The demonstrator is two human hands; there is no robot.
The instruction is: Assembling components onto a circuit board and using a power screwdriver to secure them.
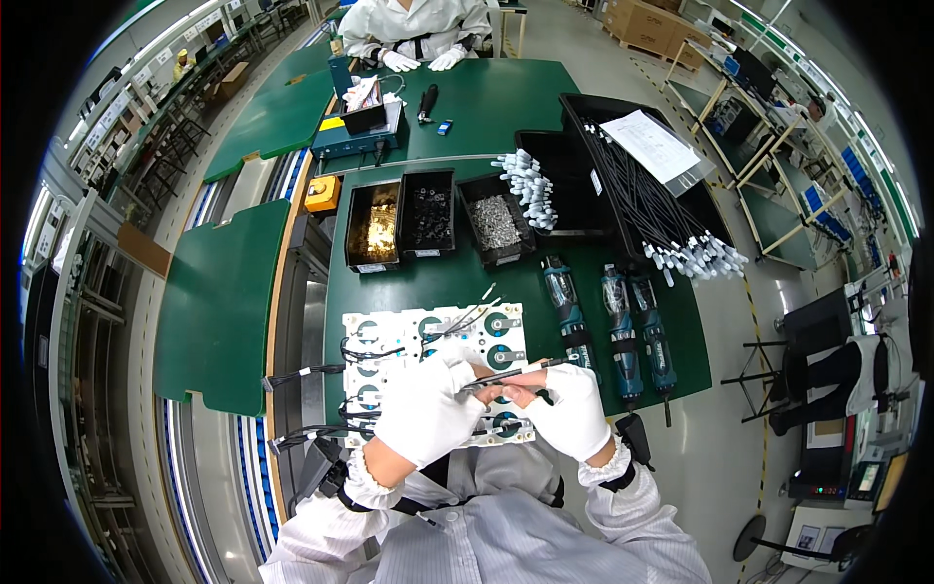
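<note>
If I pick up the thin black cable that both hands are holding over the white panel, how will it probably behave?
The thin black cable probably behaves floppy: similar cables at the white panel curve loosely off its edge. It looks light for its length, being slim. Held between the left hand and right hand, its short span stays nearly straight, so it may keep some stiffness.

White fabric gloves on both hands (428,409), gathered elastic cuffs, pale pinstriped coverall sleeves, dark straps at the wrists.

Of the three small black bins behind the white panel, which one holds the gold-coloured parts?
The leftmost bin. Its contents shine gold; the middle bin holds dark parts, the right bin silvery ones.
</note>
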